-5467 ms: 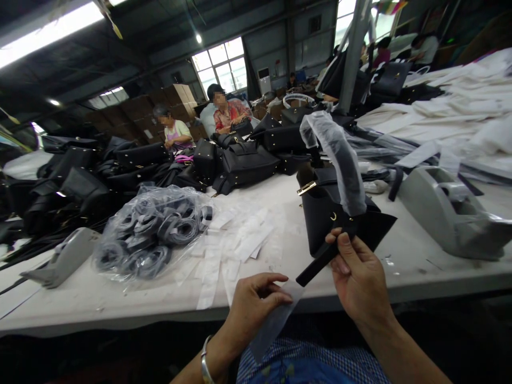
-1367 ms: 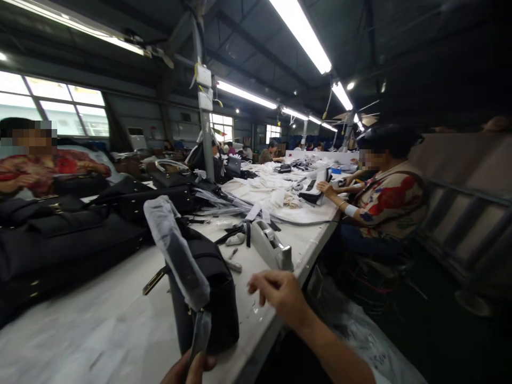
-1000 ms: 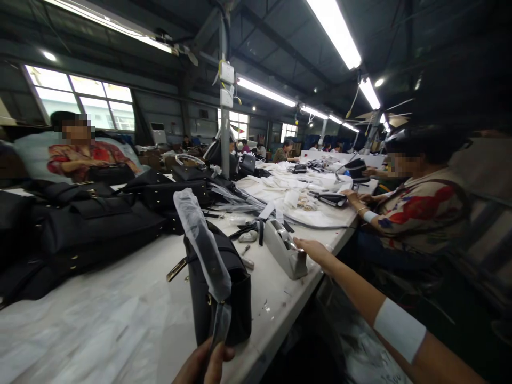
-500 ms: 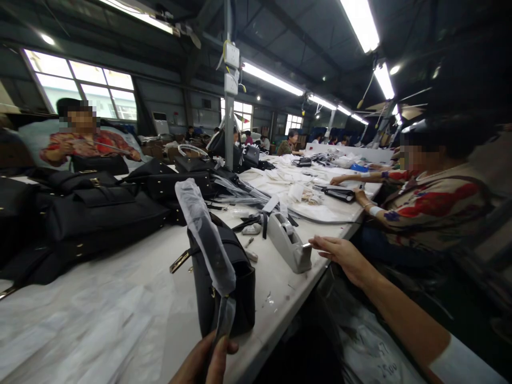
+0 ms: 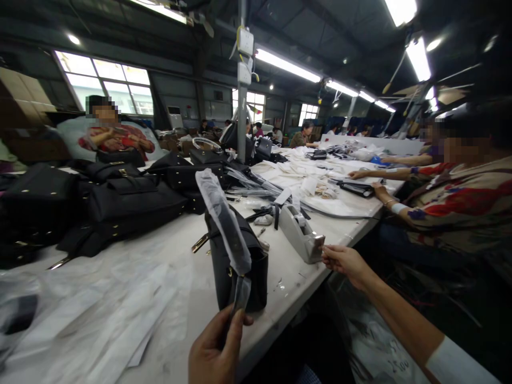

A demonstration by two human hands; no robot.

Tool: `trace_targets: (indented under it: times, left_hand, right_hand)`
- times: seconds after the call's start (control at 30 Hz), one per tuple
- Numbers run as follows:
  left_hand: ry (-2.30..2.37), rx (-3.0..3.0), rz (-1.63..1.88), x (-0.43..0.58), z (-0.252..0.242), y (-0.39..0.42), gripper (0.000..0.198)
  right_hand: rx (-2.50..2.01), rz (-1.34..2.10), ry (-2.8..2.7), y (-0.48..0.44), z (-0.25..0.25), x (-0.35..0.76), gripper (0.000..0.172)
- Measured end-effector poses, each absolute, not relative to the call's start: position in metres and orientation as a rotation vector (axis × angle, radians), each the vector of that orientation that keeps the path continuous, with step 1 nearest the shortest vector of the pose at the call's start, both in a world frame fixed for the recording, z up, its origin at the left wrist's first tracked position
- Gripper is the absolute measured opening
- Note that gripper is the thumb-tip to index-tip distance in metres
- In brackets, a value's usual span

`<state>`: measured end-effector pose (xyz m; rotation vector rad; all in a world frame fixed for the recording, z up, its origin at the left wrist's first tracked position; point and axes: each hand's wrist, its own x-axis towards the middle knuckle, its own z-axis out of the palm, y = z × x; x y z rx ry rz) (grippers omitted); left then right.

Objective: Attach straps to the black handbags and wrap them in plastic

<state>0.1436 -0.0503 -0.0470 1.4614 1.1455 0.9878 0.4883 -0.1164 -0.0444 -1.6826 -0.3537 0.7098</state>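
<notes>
A small black handbag point(image 5: 238, 266) stands on the table in front of me. Its handle point(image 5: 224, 218) is wrapped in translucent white plastic film and rises above the bag. My left hand point(image 5: 218, 344) pinches the lower, film-covered end of the strap point(image 5: 241, 293) between thumb and fingers. To the right of the bag, a grey tape dispenser point(image 5: 298, 234) sits close to the table edge. My right hand point(image 5: 346, 264) is closed in a pinch at the dispenser's front end, on the tape there; the clear tape itself hardly shows. A gold clasp point(image 5: 200, 243) sticks out at the bag's left side.
Black handbags point(image 5: 136, 205) are piled at the left. Loose plastic film point(image 5: 108, 314) covers the near left of the table. Strips lie behind the dispenser. At the right, a co-worker's hand point(image 5: 378, 188) touches a black item point(image 5: 354, 188). A metal post point(image 5: 241, 106) rises behind the bags.
The view has turned slightly left, so everything sits further right. My right fingers, spread apart at the dispenser before, are now pinched together. My left hand keeps its hold on the strap.
</notes>
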Motion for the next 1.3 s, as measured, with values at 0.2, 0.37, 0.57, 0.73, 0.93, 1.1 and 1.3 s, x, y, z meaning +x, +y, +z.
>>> trace_targets:
  times: [0.2,0.37,0.57,0.73,0.93,1.1,1.3]
  left_hand:
    - [1.031,1.439,1.032,0.146,-0.045,-0.05,0.04]
    - [0.972,1.53,1.038,0.146,-0.041,-0.05,0.032]
    - [0.917,1.558,1.068,0.146,-0.044,-0.053,0.024]
    - [0.889,1.593,1.103,0.144,-0.051,-0.055,0.022]
    - [0.876,1.599,1.091,0.142,-0.052,-0.056,0.021]
    - [0.86,1.57,1.072,0.141,-0.046,-0.058,0.022]
    - [0.796,1.136,0.845,0.138,-0.04,-0.059,0.038]
  right_hand:
    - [-1.739,0.784,-0.463,-0.133,-0.06,0.439,0.034]
    - [-1.634,0.831,-1.015,-0.13,-0.021,0.351,0.037]
    - [-1.66,0.846,-1.283,-0.092,0.021,0.286,0.037]
    - [-1.833,0.752,-1.333,-0.083,0.02,0.28,0.037]
    - [-1.913,0.69,-1.347,-0.088,0.021,0.283,0.04]
    - [-1.898,0.774,-1.326,-0.084,0.01,0.293,0.043]
    - [-1.509,0.978,-1.346,-0.084,-0.016,0.307,0.033]
